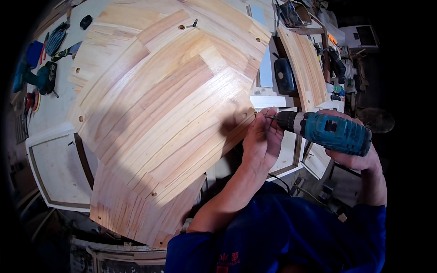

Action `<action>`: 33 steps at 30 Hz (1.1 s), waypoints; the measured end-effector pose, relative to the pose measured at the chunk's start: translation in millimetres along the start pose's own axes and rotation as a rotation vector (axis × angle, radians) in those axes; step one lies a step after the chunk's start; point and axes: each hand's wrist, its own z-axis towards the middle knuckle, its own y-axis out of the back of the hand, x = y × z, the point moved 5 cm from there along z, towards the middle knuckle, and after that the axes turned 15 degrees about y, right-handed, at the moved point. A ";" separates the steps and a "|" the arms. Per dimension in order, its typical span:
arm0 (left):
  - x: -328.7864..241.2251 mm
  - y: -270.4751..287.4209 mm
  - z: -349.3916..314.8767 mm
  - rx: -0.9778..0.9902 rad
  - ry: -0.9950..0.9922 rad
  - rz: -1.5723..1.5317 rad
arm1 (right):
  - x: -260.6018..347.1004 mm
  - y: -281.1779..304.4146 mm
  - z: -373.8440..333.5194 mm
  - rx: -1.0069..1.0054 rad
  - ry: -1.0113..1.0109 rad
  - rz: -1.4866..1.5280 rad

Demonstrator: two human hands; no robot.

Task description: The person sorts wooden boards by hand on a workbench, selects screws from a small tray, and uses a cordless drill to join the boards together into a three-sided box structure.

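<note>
My right hand (355, 159) is wrapped round the handle of a teal and black cordless drill (337, 132), which lies level and points left. Its thin bit (270, 117) reaches the right corner of a large pale wooden panel (173, 104), close to a round hole (245, 115). At that corner my left hand (264, 136) is closed, thumb and fingers pinched together by the bit's tip. Whatever small thing they hold is hidden. More round holes show along the panel's edges, and a small dark metal fitting (195, 22) stands near its far edge.
Another wooden panel (145, 214) lies partly under the large one, and a third (305, 68) is at the right. White framed panels (61, 164) flank the work. A second teal drill (43, 77) rests at the left; a black rubber mallet head (284, 75) lies right.
</note>
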 end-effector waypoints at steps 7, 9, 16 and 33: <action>4.2 16.5 -17.9 -0.306 0.052 -0.218 | 3.2 0.2 5.1 -0.011 0.025 0.008; -7.0 23.0 -9.2 -0.208 0.082 -0.242 | 4.9 -0.7 5.2 -0.014 0.017 0.013; -6.9 28.0 -8.6 -0.244 0.006 -0.219 | 3.4 1.4 6.7 0.011 -0.008 -0.047; -6.9 24.2 -11.9 -0.345 -0.064 -0.138 | 13.1 -0.6 16.9 0.040 0.020 -0.080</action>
